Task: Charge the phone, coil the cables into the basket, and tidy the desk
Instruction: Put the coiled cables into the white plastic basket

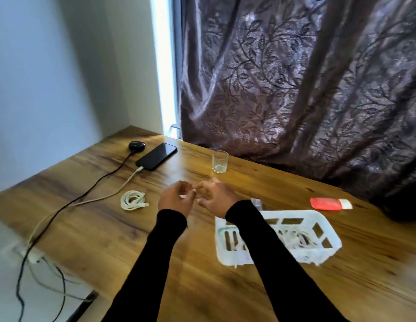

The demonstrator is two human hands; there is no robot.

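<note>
**Hands meet over a desk with the phone plugged in and one cable coiled loose**

At the centre of the frame, a person's left hand [176, 198] and right hand [216, 196], both in black sleeves, hover close together above a wooden desk [109, 228]. The fingers of both hands are curled inward and the fingertips nearly meet; motion blur makes it impossible to tell whether either hand holds anything.

In the upper left of the desk lies a dark phone [156, 156], face up, with a white charging cable [123, 184] plugged into its near end. That cable runs toward the lower left and off the desk edge to a white power strip [30, 253] on the floor. Just beyond the phone sits a small black earbud case [137, 145], with a black cable [86, 194] leading from it along the same path off the desk.

Left of the hands, a coiled white cable [133, 200] rests on the wood, apart from everything else. At right centre, partly behind the right forearm, stands a white slotted basket [318, 231] with white cable visible inside it. A red and white tube [330, 203] lies beyond the basket, and an empty clear glass [220, 161] stands upright near the desk's far edge. A brown leaf-patterned curtain [295, 77] fills the upper right.
</note>
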